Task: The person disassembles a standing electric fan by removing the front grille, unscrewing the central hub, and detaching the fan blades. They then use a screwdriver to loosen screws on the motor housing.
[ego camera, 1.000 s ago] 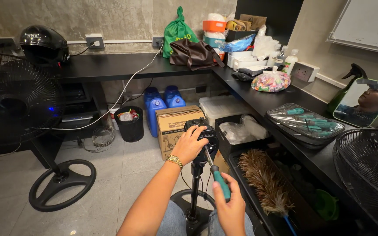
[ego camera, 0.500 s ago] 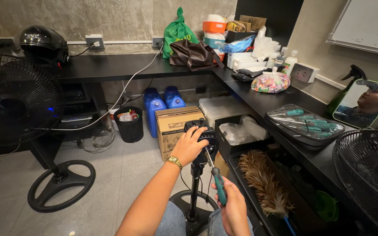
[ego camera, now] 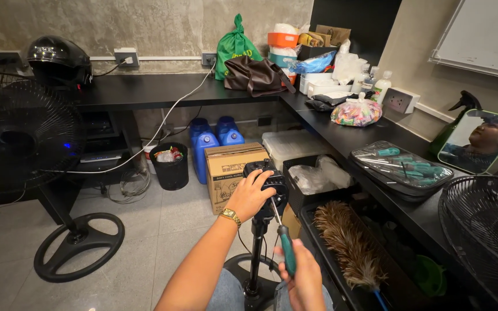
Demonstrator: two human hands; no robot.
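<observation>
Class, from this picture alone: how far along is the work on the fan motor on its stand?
Done: the front grille is off, lying on the counter. In hand: the left hand grips the motor housing while the right hand drives a green-handled screwdriver up into it. Left: the housing still sits on its pole; which screws remain is hidden.

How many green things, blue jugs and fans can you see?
Green things: 2, the green bag and the screwdriver with a green handle in the right hand.
Blue jugs: 2, under the counter.
Fans: 1 standing fan, plus the stripped fan head under the left hand.
Total: 6.
</observation>
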